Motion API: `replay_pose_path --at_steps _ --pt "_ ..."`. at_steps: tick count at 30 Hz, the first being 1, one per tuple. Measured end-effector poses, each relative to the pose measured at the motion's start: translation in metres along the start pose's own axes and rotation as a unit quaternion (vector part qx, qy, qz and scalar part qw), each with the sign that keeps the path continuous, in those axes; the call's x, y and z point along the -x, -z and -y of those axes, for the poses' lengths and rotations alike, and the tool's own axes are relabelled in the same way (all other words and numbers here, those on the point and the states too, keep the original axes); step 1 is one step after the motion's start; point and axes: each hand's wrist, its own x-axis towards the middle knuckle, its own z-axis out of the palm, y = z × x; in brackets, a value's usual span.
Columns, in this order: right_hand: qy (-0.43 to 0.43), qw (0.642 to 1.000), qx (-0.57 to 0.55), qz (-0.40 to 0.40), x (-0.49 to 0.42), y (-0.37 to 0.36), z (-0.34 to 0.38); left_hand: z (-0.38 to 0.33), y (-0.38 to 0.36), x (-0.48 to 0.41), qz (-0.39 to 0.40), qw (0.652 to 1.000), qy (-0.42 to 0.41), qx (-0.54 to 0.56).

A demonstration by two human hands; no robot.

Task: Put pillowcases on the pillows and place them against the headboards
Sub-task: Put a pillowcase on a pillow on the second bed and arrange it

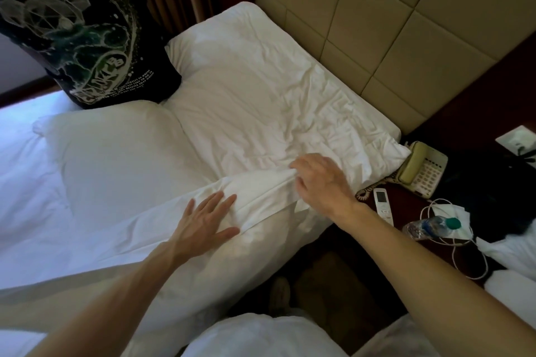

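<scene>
A white pillow (255, 90) in a wrinkled case lies along the beige padded headboard (377, 17). A second white pillow (116, 153) lies in front of it, to the left. My left hand (203, 220) rests flat, fingers spread, on the white fabric at the second pillow's near right end. Just to the right, my right hand (322, 180) pinches a bunched fold of that white fabric (261, 185), where the two pillows meet.
A person in a black printed shirt (84, 32) stands at the far side of the bed. To the right, a dark nightstand (435, 211) holds a phone (423, 168), a remote (383, 203), a water bottle (432, 226), a face mask and a white cable.
</scene>
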Motion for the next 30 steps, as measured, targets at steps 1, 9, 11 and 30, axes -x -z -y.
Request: replay_pose_path --at_steps 1,9,11,30 --pt "0.02 0.999 -0.008 0.048 -0.007 -0.005 0.011 0.0 0.001 0.0 -0.001 1.0 0.002 0.005" --pt "0.104 0.975 0.122 0.153 -0.017 -0.05 0.032 0.025 0.003 0.018 -0.002 1.0 -0.009 0.023" --pt "0.096 0.965 0.148 0.194 -0.018 -0.043 0.029 0.044 0.009 0.032 -0.002 1.0 0.01 0.0" --pt "0.274 0.919 0.058 0.276 -0.073 -0.115 0.278 0.144 -0.003 0.191 -0.042 0.96 0.276 -0.032"
